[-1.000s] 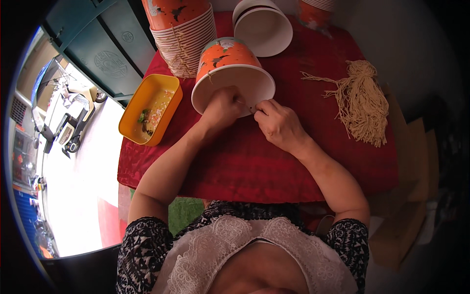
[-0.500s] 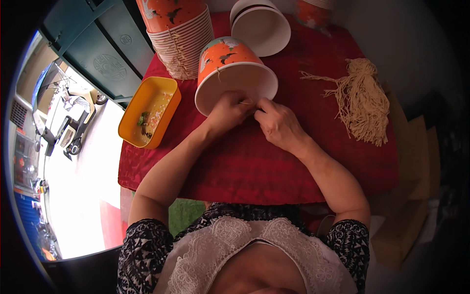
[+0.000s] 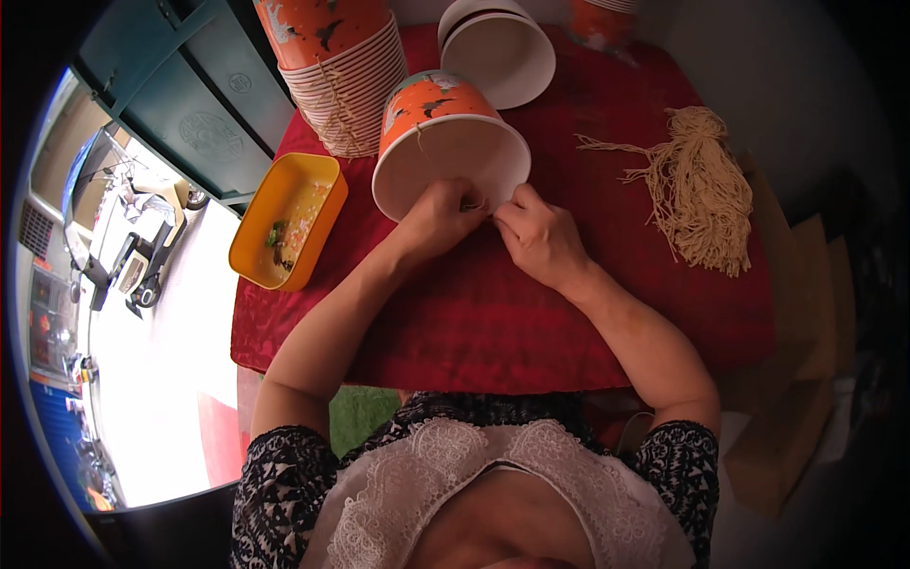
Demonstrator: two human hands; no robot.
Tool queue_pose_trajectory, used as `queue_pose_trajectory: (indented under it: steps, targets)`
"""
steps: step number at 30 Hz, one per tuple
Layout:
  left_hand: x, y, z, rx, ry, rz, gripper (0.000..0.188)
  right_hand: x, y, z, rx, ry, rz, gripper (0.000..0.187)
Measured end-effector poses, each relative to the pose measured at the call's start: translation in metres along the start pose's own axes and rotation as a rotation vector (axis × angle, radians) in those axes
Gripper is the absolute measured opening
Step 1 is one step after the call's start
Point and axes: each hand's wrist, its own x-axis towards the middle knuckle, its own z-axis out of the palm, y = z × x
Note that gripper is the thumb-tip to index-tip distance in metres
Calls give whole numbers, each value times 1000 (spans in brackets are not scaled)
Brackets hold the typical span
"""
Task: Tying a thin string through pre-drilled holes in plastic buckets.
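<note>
An orange paper bucket (image 3: 431, 102) with a white inside lies tilted on the red-covered table, its mouth facing me. A short piece of tan string passes through the upper part of its rim. At the lower rim my left hand (image 3: 444, 216) has its fingers curled inside the mouth, pinching a thin tan string that shows only in part. Close beside it, my right hand (image 3: 542, 237) pinches at the lower right of the rim with thumb and forefinger. What lies between those fingertips is mostly hidden, though the string seems to run to them.
Behind the bucket stand a tall stack of orange buckets (image 3: 351, 90), with strings down its side, and white-lined buckets (image 3: 502, 59). A yellow tub (image 3: 254, 216) with small scraps sits at left. Tan strings (image 3: 706, 194) lie bundled at right. Cardboard (image 3: 806, 303) stands beyond the table.
My right hand has turned slightly, its knuckles higher and a little farther from my left fingers. My left hand stays at the lower rim. The whole view has shifted slightly.
</note>
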Motion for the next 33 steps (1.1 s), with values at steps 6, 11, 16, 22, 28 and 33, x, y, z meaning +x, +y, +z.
queue_pose_trajectory:
  steps: [6, 11, 16, 22, 28, 33]
  targets:
    - [-2, -5, 5, 16, -5, 98, 11, 2, -5, 2, 54, -28, 191, 7]
    - [-3, -6, 9, 42, 3, 144, 13, 3, -4, 6, 195, -29, 285, 5]
    - [-3, -3, 11, 84, 12, 128, 12, 4, -4, 4, 223, 3, 284, 7]
    - [-3, -5, 12, 103, 31, 139, 13, 10, -10, 11, 309, 61, 366, 6]
    - [-4, -3, 8, 76, -4, 156, 13, 8, -3, 12, 511, 187, 340, 6]
    - [-5, -6, 1, -7, 5, 146, 12, 15, -14, -15, 1271, 233, 685, 15]
